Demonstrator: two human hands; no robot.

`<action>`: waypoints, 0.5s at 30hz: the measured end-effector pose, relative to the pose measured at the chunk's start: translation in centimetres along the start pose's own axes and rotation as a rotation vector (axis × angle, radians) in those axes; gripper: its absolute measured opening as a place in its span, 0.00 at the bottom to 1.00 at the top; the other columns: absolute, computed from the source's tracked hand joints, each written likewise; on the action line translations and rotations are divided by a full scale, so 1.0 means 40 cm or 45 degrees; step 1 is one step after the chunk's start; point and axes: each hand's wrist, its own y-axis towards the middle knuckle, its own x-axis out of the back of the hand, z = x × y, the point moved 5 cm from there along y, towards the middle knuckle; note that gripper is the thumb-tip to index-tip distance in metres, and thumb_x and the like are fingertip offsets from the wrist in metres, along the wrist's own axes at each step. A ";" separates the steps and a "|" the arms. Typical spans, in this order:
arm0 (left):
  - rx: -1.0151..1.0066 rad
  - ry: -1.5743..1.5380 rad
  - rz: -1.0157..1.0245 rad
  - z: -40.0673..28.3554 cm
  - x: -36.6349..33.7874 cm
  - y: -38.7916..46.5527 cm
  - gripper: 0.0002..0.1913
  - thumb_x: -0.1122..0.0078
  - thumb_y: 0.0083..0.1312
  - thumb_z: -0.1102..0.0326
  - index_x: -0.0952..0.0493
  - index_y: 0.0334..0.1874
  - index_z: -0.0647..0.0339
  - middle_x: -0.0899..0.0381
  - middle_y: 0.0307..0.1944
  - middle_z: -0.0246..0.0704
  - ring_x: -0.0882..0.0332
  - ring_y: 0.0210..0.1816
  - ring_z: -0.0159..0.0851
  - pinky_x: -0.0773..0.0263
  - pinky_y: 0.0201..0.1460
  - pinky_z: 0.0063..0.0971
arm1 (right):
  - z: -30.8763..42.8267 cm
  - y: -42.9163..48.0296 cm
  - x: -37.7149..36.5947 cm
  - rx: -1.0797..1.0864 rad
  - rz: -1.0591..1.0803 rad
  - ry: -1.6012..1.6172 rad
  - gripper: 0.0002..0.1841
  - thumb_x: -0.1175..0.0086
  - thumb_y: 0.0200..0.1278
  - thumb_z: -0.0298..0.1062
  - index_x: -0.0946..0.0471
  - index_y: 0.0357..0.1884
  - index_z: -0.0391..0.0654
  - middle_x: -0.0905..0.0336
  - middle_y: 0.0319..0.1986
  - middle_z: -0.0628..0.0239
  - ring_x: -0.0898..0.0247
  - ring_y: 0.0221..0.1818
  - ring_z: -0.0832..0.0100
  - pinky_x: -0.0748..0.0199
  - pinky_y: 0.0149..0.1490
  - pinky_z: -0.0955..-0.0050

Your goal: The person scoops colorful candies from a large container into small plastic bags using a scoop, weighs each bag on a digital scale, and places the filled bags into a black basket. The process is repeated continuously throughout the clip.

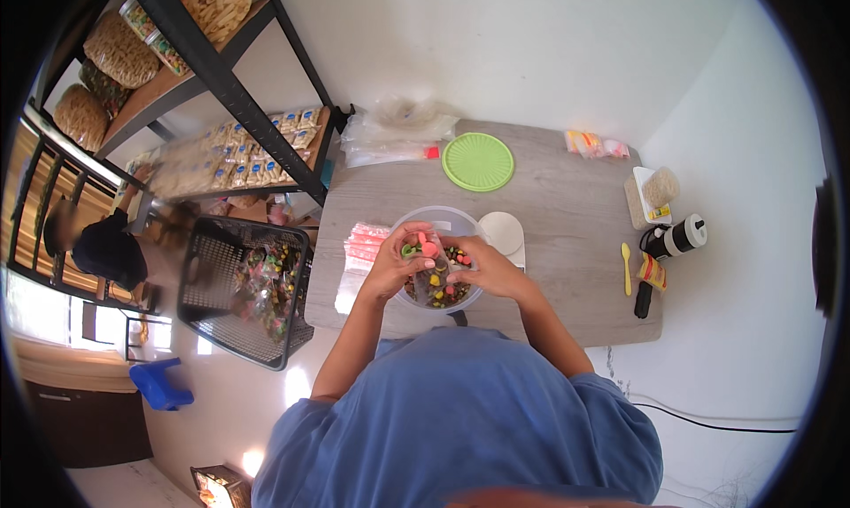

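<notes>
A clear round plastic tub with small colourful sweets inside stands at the front of the wood-look table. Over it, my left hand grips the left side of a clear plastic bag of sweets, along with coloured scoops or spoons whose exact kind I cannot tell. The fingers of my right hand hold the bag's right side. To the right of the tub is a white round-topped scale, partly behind my right hand. Flat red-and-white plastic bags lie left of the tub.
A green ribbed lid and clear bags lie farther back. At right are a yellow spoon, a black-and-white bottle and packets. A black crate holds filled bags beside the shelving; a person is beyond.
</notes>
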 end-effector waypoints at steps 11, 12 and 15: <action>-0.014 0.490 0.105 -0.008 -0.050 -0.014 0.45 0.20 0.51 0.72 0.34 0.73 0.62 0.27 0.67 0.37 0.26 0.65 0.39 0.30 0.69 0.35 | -0.026 0.013 -0.021 -0.218 0.001 0.187 0.33 0.30 0.54 0.34 0.27 0.63 0.37 0.21 0.54 0.53 0.23 0.54 0.59 0.26 0.60 0.62; 0.024 0.461 0.098 0.007 -0.045 -0.017 0.45 0.20 0.51 0.72 0.34 0.73 0.62 0.27 0.66 0.37 0.25 0.63 0.38 0.28 0.66 0.34 | -0.029 0.012 -0.019 -0.232 -0.009 0.141 0.33 0.29 0.53 0.34 0.27 0.63 0.38 0.21 0.54 0.55 0.22 0.54 0.60 0.25 0.59 0.63; 0.220 0.410 0.106 0.057 -0.013 -0.018 0.42 0.22 0.54 0.73 0.34 0.73 0.63 0.24 0.64 0.37 0.20 0.57 0.35 0.21 0.57 0.29 | -0.017 0.004 0.002 -0.131 -0.074 0.184 0.32 0.29 0.54 0.32 0.27 0.62 0.39 0.20 0.53 0.59 0.22 0.53 0.63 0.24 0.58 0.64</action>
